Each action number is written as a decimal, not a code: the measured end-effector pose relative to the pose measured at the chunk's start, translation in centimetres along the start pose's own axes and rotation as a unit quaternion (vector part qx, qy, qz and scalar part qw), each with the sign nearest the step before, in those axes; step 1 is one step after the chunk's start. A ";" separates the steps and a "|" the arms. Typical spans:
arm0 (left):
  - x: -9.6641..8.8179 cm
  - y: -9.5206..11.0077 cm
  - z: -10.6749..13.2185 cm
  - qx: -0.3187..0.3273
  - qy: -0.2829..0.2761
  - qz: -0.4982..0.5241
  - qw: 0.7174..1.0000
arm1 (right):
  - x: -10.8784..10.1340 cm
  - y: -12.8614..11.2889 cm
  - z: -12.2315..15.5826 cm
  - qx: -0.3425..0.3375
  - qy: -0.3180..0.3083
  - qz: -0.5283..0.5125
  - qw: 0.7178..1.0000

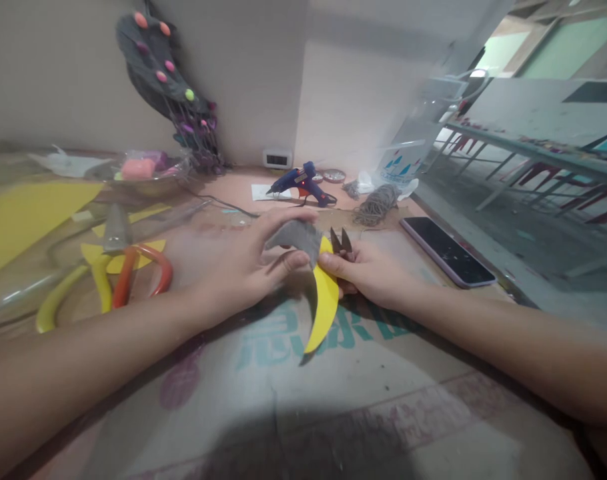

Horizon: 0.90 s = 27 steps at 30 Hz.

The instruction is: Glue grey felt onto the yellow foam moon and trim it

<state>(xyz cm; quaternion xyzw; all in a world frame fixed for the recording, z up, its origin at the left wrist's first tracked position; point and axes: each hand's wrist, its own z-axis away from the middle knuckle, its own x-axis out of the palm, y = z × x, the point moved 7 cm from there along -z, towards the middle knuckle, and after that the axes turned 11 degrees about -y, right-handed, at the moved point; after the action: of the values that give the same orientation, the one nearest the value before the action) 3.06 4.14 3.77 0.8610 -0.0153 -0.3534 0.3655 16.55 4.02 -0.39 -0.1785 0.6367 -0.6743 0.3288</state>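
A curved crescent piece, yellow on one face with grey cloth-like material along it, is held between my two hands above the table. My left hand is closed on its grey part, thumb below and fingers above. My right hand pinches the yellow part with its thumb. Two short dark pointed blades, like those of small snips, stick up from the right fingers; their handle is hidden. The crescent's yellow tip points down toward me.
Scissors with orange and yellow handles lie left, near yellow sheet. Behind stand a blue glue gun, grey yarn and small digital display. A phone lies right, near the table edge. A decorated grey crescent hangs on the wall.
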 end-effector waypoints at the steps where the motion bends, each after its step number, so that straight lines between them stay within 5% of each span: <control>1: -0.1 0.0 0.1 0.005 0.005 0.012 1.000 | 0.0 0.0 0.0 0.003 0.005 0.002 1.000; 9: -0.1 -1.9 -0.1 -0.082 0.025 0.128 0.988 | -1.6 -1.3 1.1 -0.105 0.105 0.075 0.986; 14: 0.2 -2.7 -0.1 -0.123 0.020 0.156 0.980 | -1.9 -4.1 2.4 -0.149 0.130 0.387 0.901; 18: 0.3 -2.8 0.0 -0.122 0.016 0.153 0.981 | -0.7 -4.7 2.4 -0.166 0.095 0.524 0.830; 27: -0.2 -2.7 0.1 -0.091 0.035 0.104 0.990 | 0.3 -4.8 2.3 -0.195 0.081 0.562 0.799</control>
<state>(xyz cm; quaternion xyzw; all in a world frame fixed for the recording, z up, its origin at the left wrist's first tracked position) 2.19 6.15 2.13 0.8298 -0.0597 -0.2830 0.4772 16.79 2.02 4.49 0.2056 0.7676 -0.2444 0.5556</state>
